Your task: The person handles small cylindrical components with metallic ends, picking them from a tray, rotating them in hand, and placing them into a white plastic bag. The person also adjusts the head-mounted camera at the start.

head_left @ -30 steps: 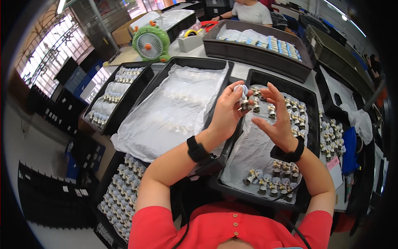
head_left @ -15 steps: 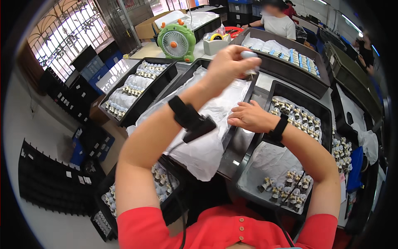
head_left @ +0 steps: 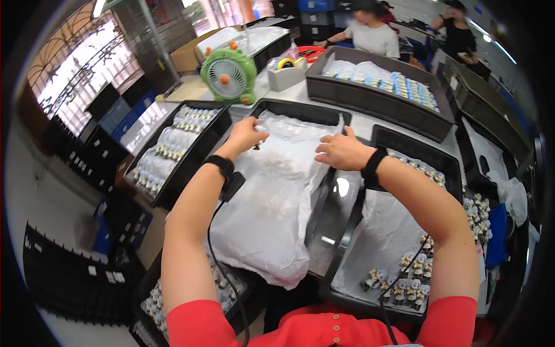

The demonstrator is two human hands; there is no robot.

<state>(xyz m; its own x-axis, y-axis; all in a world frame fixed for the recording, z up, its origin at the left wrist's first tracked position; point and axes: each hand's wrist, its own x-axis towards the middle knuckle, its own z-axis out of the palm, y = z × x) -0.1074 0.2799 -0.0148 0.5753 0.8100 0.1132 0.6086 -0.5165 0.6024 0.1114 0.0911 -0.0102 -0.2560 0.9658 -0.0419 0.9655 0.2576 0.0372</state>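
My left hand (head_left: 243, 137) is closed in a pinch on a small figurine (head_left: 261, 134) with a pale head and dark base, mostly hidden by the fingers. It is over the far left part of a white sheet (head_left: 260, 214) that lines the middle black tray (head_left: 306, 111) and hangs over its near end. My right hand (head_left: 346, 152) lies with fingers spread at the sheet's right edge, by the tray's right side. It appears to hold nothing. To the right, a black tray (head_left: 340, 266) lined with white sheeting bears several pale-haired figurines (head_left: 411, 289).
At the left, a black tray (head_left: 193, 161) contains rows of figurines between white sheets. A green fan (head_left: 228, 75), a tape dispenser (head_left: 286, 76) and a large dark tray (head_left: 376, 92) of figurines stand at the back. Other people (head_left: 373, 37) are beyond. Cables run along both my arms.
My left hand has come down and leftward with the figurine, from above the tray's far right to its far left. My right hand stays near the sheet's right edge. The view has shifted slightly.
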